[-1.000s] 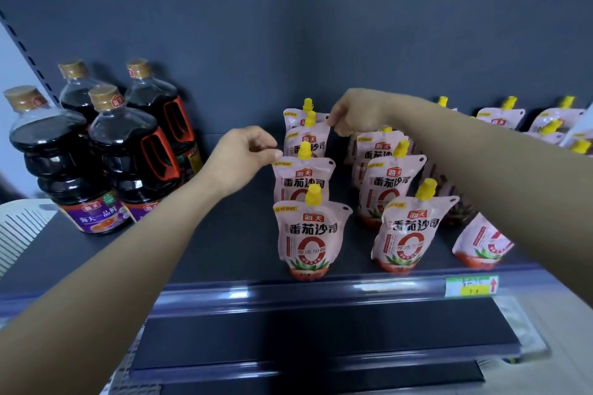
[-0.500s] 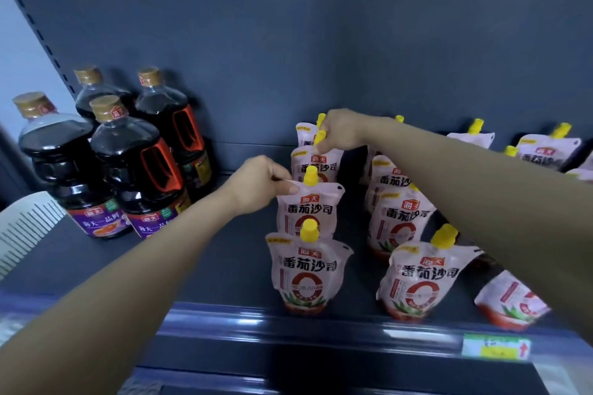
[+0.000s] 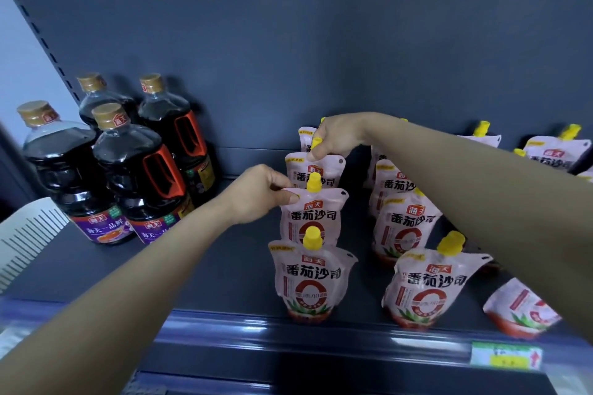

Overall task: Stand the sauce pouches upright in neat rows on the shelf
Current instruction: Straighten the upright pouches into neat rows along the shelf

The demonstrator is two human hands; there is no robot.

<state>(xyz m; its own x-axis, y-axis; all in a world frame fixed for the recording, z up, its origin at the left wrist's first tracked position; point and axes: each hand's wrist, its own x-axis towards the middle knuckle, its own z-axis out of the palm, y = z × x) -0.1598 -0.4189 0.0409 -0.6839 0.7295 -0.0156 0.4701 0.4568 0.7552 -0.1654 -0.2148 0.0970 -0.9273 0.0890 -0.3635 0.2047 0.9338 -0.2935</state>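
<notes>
Sauce pouches (image 3: 313, 282) stand right of four dark bottles (image 3: 138, 170), left hand (image 3: 256, 196) and right hand (image 3: 337, 138) each pinching one pouch top.

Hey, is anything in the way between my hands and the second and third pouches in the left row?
Nothing visible stands between them. The left hand pinches the top left corner of the second pouch, and the right hand holds the third pouch at its top, by the yellow spout.
</notes>
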